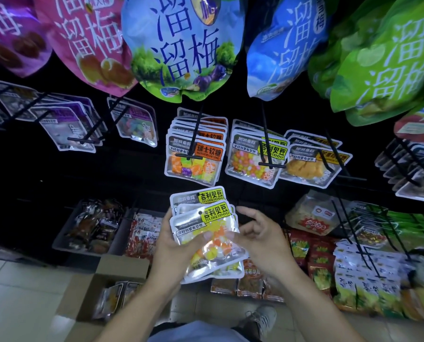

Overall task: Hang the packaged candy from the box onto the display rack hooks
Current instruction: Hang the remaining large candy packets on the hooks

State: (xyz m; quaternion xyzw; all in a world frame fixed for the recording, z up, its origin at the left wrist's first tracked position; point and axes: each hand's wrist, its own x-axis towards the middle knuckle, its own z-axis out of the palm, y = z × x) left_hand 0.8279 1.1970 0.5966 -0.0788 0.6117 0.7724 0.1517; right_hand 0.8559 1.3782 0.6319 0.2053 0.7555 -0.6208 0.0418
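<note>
A fanned stack of silver candy packets with yellow labels (206,218) sits in my left hand (171,245), which grips it from the left and below. My right hand (260,240) touches the stack's right edge, fingers curled on the front packet. Straight above hangs a row of packets of the same kind (252,156) on a black rack hook (267,141). To its left hang orange-labelled candy packets (193,159) on another hook (193,141). An open cardboard box (112,290) with more packets stands on the floor at lower left.
Large plum bags (181,45) hang overhead, close to the camera. Purple packets (65,124) hang at left, other packets (314,164) at right. Grey bins of snacks (92,225) and stacked red and yellow bags (324,255) line the bottom shelf. My shoe (260,317) is on the tiled floor.
</note>
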